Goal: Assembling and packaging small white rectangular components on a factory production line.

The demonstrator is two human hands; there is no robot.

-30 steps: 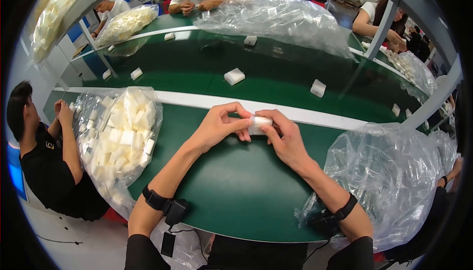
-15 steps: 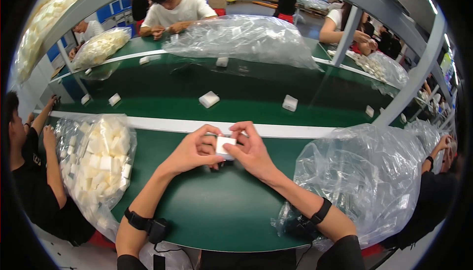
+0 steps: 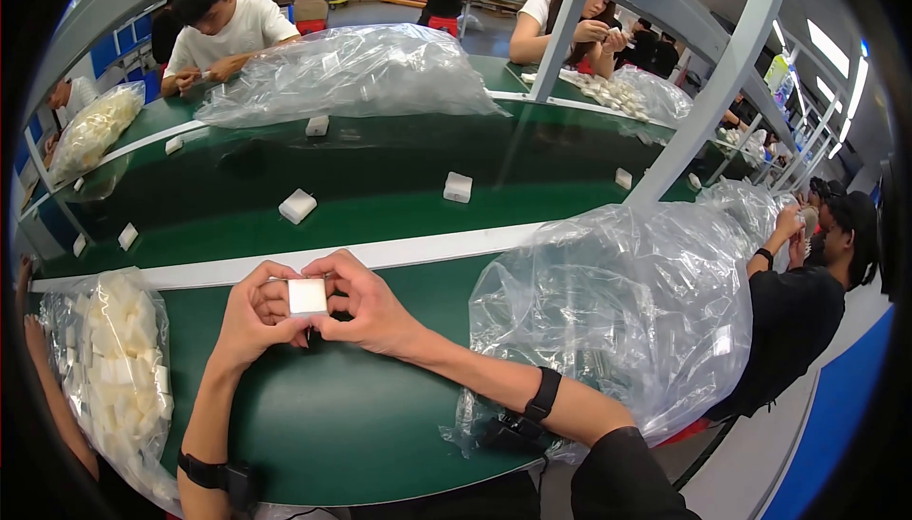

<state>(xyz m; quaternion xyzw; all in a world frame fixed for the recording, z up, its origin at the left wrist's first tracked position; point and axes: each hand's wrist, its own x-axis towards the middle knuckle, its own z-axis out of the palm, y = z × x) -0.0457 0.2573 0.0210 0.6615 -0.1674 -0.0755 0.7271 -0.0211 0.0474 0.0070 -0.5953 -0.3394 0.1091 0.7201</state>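
Between my hands is a small white square plastic piece (image 3: pixel 307 296), boxy like a charger housing, its flat face turned up toward me. My left hand (image 3: pixel 251 319) grips it by the left side, thumb at the lower edge and fingers curled behind. From the other side my right hand (image 3: pixel 369 305) holds it too, its thumb near the lower right corner. Both hands are closed on the piece, above the green worktop (image 3: pixel 323 425). What lies under it is hidden by my fingers.
Left stands a clear bag of white and cream pieces (image 3: pixel 119 359); right, a large clear plastic bag (image 3: pixel 617 311). Beyond a white rail (image 3: pixel 418 249), several white blocks lie on a dark green belt (image 3: pixel 380 173). A grey post (image 3: pixel 712 83) rises at right. Co-workers sit around.
The view has swung to the right, so the scene sits further left. My right thumb has slid from the piece's face to its lower edge. Both hands still hold it.
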